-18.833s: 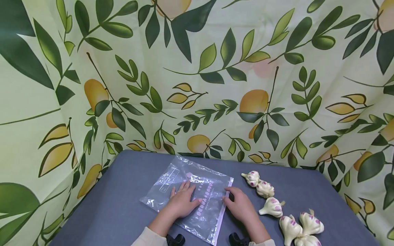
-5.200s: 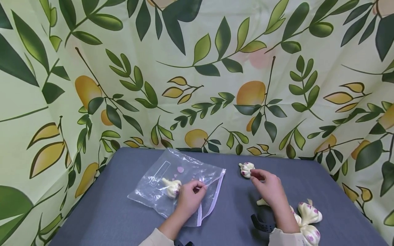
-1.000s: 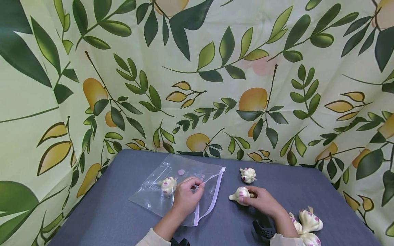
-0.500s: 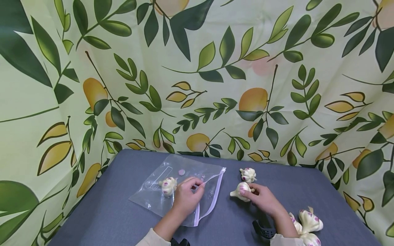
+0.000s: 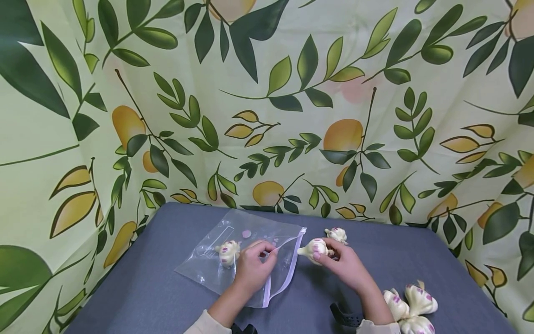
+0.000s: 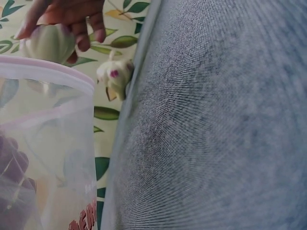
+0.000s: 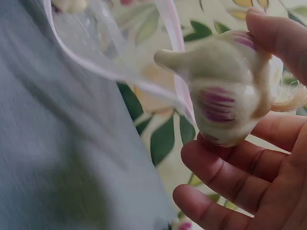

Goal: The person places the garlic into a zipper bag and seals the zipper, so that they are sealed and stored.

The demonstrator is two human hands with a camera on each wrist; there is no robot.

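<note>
A clear zip-lock bag (image 5: 287, 266) with a pinkish-white zip edge lies on the table, its mouth gaping to the right. One garlic bulb (image 5: 228, 253) is inside it. My left hand (image 5: 254, 266) pinches the upper film at the mouth between thumb and fingers. Just outside the mouth, my right hand (image 5: 348, 269) holds another garlic bulb (image 5: 314, 250) above the table, its stem pointing left at the zip edge. The right wrist view shows thumb and fingers around this bulb (image 7: 225, 91), roots toward the palm. Part of the bag is hidden behind my left hand.
A single garlic bulb (image 5: 336, 235) lies behind my right hand. Several more, one of them a bulb (image 5: 421, 299), sit clustered at the right beside my forearm. A grey-blue table (image 5: 137, 278) is backed by a patterned leaf-and-fruit cloth (image 5: 275, 139).
Earlier the bag lay flat under both hands; later a bulb is inside it. Over the last second my right hand has raised its bulb leftward to the bag's mouth. My left hand stayed put.
</note>
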